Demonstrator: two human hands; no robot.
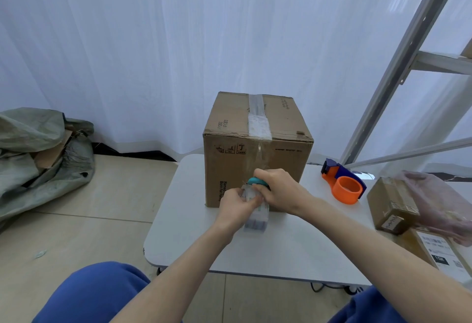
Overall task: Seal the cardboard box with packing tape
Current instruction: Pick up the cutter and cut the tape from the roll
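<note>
A brown cardboard box (258, 149) stands on a small white table (255, 251). Clear tape (258, 118) runs along the seam on its top and down over the front edge. A strip of that tape stretches from the box front to a clear tape roll (256, 219) held low in front of the box. My left hand (236, 210) grips the roll from the left. My right hand (278, 190) is closed on a small teal cutter (256, 181) pressed at the tape just above the roll.
An orange and blue tape dispenser (343, 182) lies on the table right of the box. Small cardboard parcels (393, 206) sit at the right edge, one with a label. A grey-green sack (40, 154) lies on the floor at left. A metal ladder (398, 67) leans at right.
</note>
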